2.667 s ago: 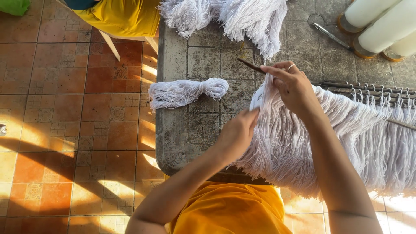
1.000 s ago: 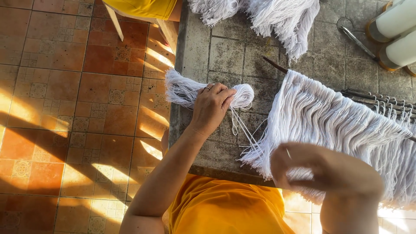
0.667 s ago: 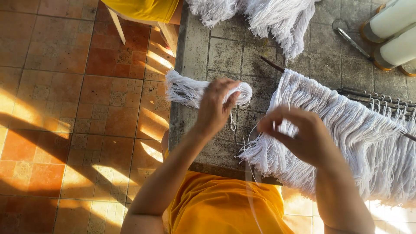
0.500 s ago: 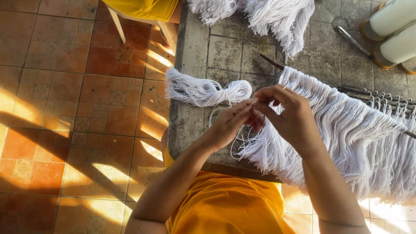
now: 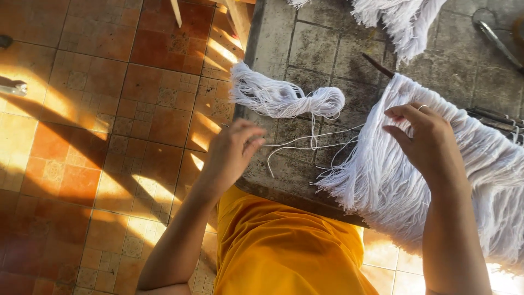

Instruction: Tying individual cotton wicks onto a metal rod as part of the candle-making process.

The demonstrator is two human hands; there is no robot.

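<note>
The left hand (image 5: 232,153) pinches one white strand (image 5: 305,143) drawn from the yarn bundle (image 5: 284,98) on the stone table (image 5: 322,46). The right hand (image 5: 428,145), fingers loosely apart, rests on the hanging fringe (image 5: 393,180). A hard pull may tangle the bundle or drag it off the edge.

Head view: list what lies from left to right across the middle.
Tiled floor → left hand → yarn bundle → white fringe → right hand.
</note>
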